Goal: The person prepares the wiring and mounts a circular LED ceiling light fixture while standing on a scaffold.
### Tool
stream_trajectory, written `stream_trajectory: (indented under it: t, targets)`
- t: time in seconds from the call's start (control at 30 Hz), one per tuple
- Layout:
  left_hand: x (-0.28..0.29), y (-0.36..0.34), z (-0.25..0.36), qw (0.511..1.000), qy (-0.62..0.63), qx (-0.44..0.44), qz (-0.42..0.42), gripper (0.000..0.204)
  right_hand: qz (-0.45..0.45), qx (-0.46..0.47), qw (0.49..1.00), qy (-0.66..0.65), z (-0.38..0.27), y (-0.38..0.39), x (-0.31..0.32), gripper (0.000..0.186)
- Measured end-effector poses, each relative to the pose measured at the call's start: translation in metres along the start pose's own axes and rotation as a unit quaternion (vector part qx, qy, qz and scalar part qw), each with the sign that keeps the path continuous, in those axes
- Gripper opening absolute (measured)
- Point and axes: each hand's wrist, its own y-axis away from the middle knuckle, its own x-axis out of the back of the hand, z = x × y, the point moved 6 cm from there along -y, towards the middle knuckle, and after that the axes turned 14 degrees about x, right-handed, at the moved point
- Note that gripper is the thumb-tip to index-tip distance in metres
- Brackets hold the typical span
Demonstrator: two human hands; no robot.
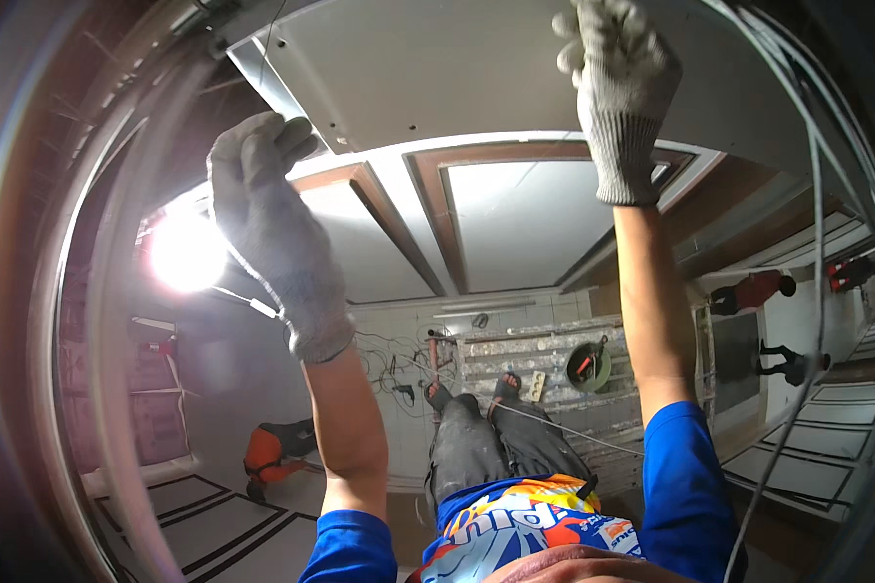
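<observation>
Both my hands are raised overhead in pale knitted work gloves. My left hand (pixel 274 219) is at the near left corner of a flat grey-white ceiling board (pixel 437 83), its fingers bent and pressed together by the board's edge. Whatever those fingers hold, if anything, cannot be made out. Farther right and higher, my right hand (pixel 627 83) is closed in front of the board, fingers curled; any small thing inside them is hidden. A pale metal strip (pixel 270 83) runs along the board's left edge, and dark screw spots dot its surface.
I stand on a paint-spattered plank platform (pixel 515 348) with a green bucket (pixel 588 367) holding tools. Cables (pixel 384 364) tangle on the floor below. A bright lamp (pixel 187 251) glares at left. Wires (pixel 815 194) hang at right. Several people, one in orange (pixel 267 452), are lower down.
</observation>
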Motion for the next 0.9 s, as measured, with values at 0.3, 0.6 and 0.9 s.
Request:
stream_trajectory:
  t: [0.3,0.6,0.9]
  targets:
    - [-0.005,0.0,-0.042,0.997,-0.068,0.004,-0.045,0.016,-0.035,-0.001,0.999,0.039,-0.016,0.015,-0.011,0.027]
    - [0.002,-0.021,0.016,0.989,-0.079,-0.125,-0.025,0.05,0.022,-0.032,0.999,0.023,0.003,0.031,0.016,0.022]
    - [-0.03,-0.032,0.022,0.989,-0.135,-0.025,-0.055,0.054,-0.038,0.146,0.974,0.169,-0.003,0.013,0.021,0.018]
